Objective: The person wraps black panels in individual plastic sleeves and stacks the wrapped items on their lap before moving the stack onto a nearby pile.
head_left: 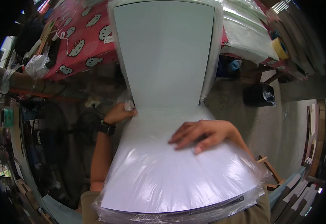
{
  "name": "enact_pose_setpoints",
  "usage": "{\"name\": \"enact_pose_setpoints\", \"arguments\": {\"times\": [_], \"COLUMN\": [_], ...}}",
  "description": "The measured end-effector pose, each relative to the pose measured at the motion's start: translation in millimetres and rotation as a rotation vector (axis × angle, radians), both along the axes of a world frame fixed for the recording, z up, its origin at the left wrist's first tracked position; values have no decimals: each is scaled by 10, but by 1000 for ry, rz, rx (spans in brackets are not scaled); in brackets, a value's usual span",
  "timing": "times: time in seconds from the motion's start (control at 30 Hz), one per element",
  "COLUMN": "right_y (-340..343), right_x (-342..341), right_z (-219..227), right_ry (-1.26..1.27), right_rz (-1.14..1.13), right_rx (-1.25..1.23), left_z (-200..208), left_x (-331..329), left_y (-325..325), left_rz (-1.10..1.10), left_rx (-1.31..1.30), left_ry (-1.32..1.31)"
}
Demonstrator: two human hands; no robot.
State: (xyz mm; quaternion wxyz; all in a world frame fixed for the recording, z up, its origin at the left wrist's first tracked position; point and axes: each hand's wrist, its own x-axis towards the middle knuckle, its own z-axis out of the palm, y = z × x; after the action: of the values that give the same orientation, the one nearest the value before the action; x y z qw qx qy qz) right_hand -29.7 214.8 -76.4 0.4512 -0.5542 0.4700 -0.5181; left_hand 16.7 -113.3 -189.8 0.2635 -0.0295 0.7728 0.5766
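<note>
Two pale panels lie end to end in front of me. The far one, a flat greyish sheet (165,52), rests on clear plastic film that shows along its sides. The near one is a white sheet (178,183) under glossy, wrinkled clear plastic, its near edge close to my body. My left hand (119,114) is at the left side where the two meet, fingers closed around a small white crumpled wad (129,106); whether it is cloth or film I cannot tell. My right hand (206,133) lies palm down on the near panel, slightly blurred, fingers apart, holding nothing.
A table with a red patterned cover (82,44) stands at the far side, with folded clear plastic (245,33) on its right. A yellow tape roll (280,48) is at the far right. A black bin (260,95) stands below. Stacked boards (295,198) line the near right.
</note>
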Motion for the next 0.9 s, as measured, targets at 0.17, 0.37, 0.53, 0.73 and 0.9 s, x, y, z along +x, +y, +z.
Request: {"name": "enact_pose_setpoints", "arguments": {"times": [0.17, 0.37, 0.53, 0.73, 0.9], "right_y": [30, -28, 19, 90, -223], "right_x": [-82, -211, -277, -318, -94], "right_z": [-387, -798, -1012, -563, 245], "right_ry": [62, 248, 213, 203, -187], "right_rz": [-120, -227, -326, -461, 322], "right_rx": [220, 544, 646, 701, -278], "left_z": [-131, -396, -791, -942, 168], "left_x": [79, 91, -95, -171, -167], "left_y": [42, 144, 232, -117, -809], "left_rz": [417, 541, 611, 686, 1004], "left_rx": [212, 110, -555, -885, -749], "left_ry": [-201, 27, 386, 338, 886]}}
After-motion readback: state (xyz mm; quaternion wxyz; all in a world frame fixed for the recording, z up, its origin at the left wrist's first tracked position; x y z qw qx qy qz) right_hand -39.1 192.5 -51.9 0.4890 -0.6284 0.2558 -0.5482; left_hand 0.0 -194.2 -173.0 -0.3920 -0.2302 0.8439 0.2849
